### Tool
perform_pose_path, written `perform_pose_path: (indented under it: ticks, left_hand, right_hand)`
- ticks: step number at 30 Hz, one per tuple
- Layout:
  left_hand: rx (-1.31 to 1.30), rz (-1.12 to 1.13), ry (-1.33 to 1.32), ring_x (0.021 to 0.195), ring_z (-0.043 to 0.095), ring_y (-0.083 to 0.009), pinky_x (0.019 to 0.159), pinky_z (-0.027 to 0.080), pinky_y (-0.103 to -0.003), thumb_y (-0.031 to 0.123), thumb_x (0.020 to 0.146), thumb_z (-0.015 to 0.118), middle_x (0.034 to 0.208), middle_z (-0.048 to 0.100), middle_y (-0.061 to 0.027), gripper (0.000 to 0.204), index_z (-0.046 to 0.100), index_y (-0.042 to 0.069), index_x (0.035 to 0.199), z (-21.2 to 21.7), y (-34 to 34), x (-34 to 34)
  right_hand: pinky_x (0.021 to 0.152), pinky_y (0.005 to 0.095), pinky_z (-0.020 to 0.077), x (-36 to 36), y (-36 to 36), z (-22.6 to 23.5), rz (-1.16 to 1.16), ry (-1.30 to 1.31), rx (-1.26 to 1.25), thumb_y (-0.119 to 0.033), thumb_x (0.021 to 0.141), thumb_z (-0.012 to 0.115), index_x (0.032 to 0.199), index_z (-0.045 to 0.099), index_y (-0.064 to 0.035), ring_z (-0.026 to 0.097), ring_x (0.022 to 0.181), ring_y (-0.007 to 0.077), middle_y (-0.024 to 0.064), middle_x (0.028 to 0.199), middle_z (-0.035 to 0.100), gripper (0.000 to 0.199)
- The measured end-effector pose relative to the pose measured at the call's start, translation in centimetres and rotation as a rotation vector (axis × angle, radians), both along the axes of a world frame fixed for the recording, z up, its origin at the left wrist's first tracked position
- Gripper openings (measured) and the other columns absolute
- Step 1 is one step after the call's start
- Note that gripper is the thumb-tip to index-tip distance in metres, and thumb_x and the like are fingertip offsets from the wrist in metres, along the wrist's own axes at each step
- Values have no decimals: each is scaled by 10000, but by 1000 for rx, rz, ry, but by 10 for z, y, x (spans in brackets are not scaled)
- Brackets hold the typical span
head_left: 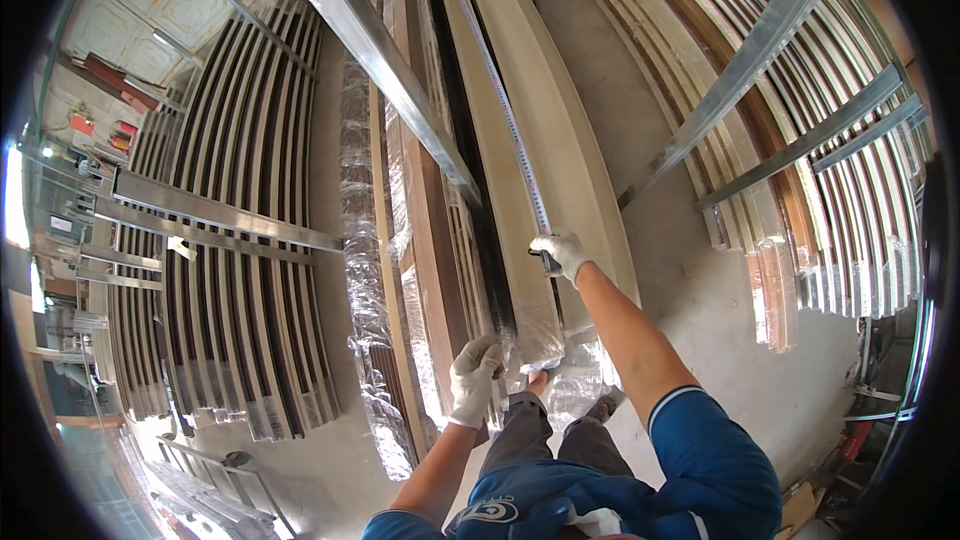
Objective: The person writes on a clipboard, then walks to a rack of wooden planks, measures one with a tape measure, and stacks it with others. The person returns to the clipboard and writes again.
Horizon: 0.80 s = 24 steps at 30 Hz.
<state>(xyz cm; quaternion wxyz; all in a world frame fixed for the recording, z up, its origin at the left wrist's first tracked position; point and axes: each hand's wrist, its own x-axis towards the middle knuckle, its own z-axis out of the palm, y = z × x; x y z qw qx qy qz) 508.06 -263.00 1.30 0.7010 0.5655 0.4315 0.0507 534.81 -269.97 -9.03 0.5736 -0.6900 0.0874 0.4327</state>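
Observation:
My right hand [562, 254], in a white glove, grips a dark tape measure [549, 264]. The tape's pale blade [516, 140] stretches away from me along a long cream panel [555, 140], toward the far edge of view. Closer to my body and further left, my gloved left hand [475, 380] is closed beside the near ends of several long boards. Whether anything sits in its curled fingers is hidden. Clear plastic film [540, 335] wraps the near end of the cream panels, by my feet. A black-edged strip [484, 250] and a brown board [435, 230] lie left of the panel.
Metal rack arms [400, 80] jut over the boards from upper left; another metal bar [720, 100] slants in at right. Stacks of long profiles stand at left [240, 190] and right [840, 140]. Film-wrapped lengths [365, 340] lie on the left, and grey concrete floor [690, 290] shows at right.

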Motion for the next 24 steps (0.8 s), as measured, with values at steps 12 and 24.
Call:
perform_pose_path:
  ticks: [12, 24]
  left_hand:
    - [73, 57, 21, 648, 570, -63, 605, 482, -225, 199, 955, 638, 831, 660, 18, 190, 676, 69, 1089, -20, 27, -19]
    - [55, 72, -19, 661, 577, -66, 609, 483, -223, 199, 956, 628, 853, 660, 15, 215, 661, 55, 1112, -35, 19, -24]
  right_hand:
    - [550, 381, 511, 5, 27, -25, 39, 72, -39, -274, 752, 721, 919, 676, -122, 554, 653, 146, 0, 766, 592, 230]
    - [709, 346, 521, -77, -6, -61, -38, -32, -9, -250, 778, 730, 1074, 709, -87, 621, 748, 173, 49, 826, 647, 338]
